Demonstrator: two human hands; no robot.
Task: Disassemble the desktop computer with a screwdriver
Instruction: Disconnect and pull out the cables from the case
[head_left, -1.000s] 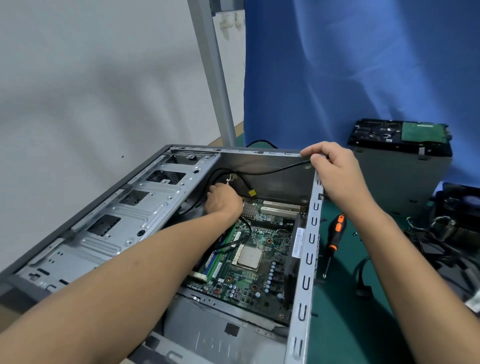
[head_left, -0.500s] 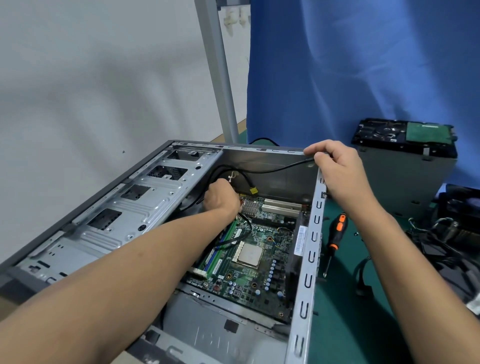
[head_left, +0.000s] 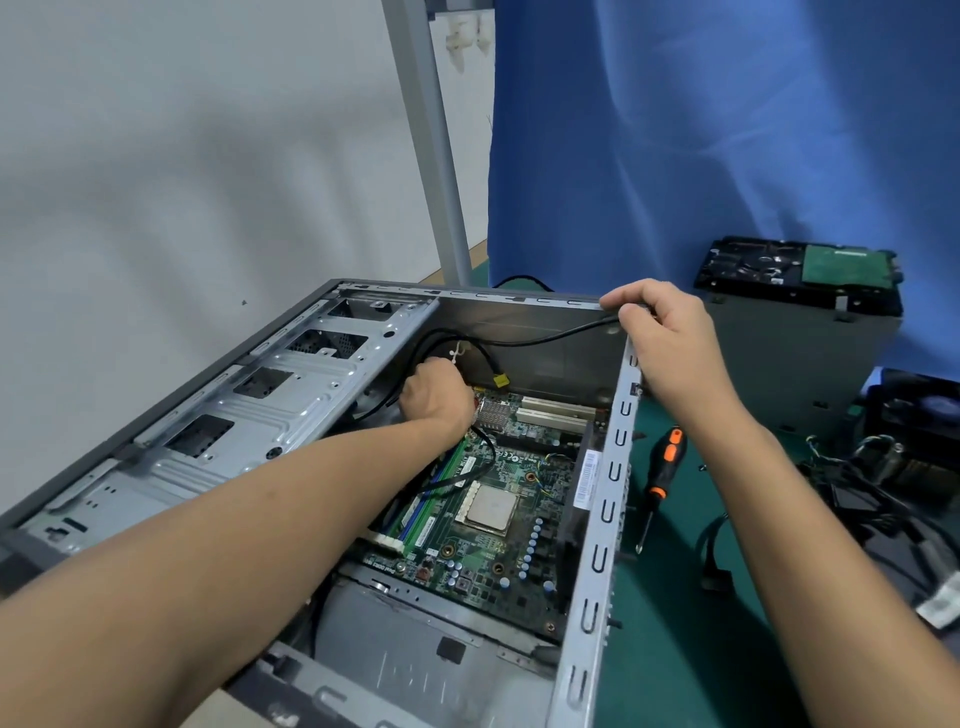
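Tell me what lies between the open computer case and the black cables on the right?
A black-and-orange screwdriver, lying untouched on the green mat; the head view shows it.

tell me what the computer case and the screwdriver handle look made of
The grey open computer case: bare sheet metal, dull silver, judging by stamped slots and folded edges. The black-and-orange screwdriver handle: probably moulded plastic or rubber, matt with slight sheen.

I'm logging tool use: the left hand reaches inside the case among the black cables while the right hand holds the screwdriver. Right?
No: the head view shows the screwdriver lying on the green mat beside the case, while the right hand grips the case's far corner. The rest stands.
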